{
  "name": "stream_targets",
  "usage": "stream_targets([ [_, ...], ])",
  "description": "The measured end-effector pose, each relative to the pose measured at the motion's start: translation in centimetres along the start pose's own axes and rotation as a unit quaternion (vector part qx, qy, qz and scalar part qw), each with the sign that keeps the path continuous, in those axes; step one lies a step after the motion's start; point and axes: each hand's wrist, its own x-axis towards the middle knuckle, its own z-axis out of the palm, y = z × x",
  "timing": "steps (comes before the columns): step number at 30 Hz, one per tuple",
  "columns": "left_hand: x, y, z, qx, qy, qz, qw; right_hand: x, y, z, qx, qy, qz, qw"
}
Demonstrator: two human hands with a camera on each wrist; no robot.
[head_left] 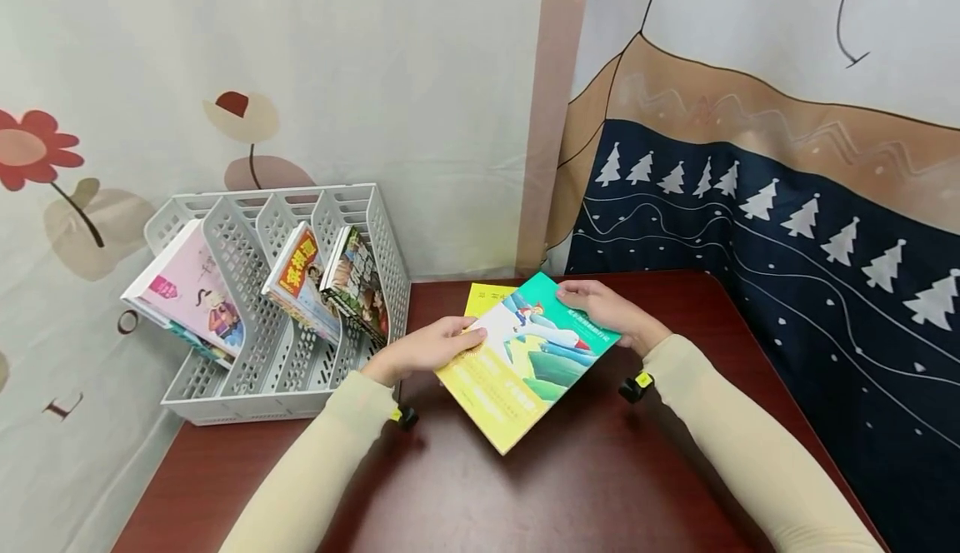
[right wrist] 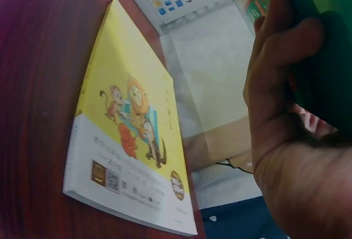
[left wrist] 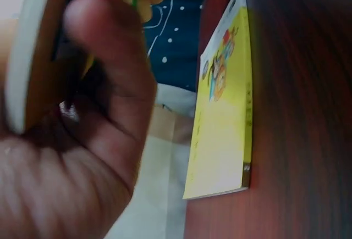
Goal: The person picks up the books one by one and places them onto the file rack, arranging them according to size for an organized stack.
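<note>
Both hands hold one book with a green, white and yellow cover above the table, tilted, its picture side up. The left hand grips its left edge, thumb on top. At the upper right corner the right hand pinches it, and in the right wrist view the curled fingers press against its green underside. Beneath and behind it a yellow book lies flat on the table, drawn animals on its cover; in the head view only a yellow strip of it shows.
A light grey slotted file rack stands at the left of the dark red table. In its compartments lean a pink book, a red and yellow book and dark-covered books. Printed curtains hang behind and to the right.
</note>
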Motion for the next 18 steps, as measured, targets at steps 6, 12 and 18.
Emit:
stream_targets([
  [6, -0.1, 0.0, 0.3, -0.043, -0.014, 0.021, 0.9988, 0.2, -0.3, -0.3, 0.017, 0.015, 0.005, 1.000],
  [12, -0.5, 0.0, 0.3, -0.060, 0.023, 0.039, 0.9972, 0.3, 0.2, -1.3, 0.051, 0.076, 0.004, 0.996],
  [18, -0.6, -0.4, 0.6, -0.080, 0.074, 0.059, 0.9923, 0.4, 0.4, -0.9, 0.101, 0.121, -0.025, 0.987],
])
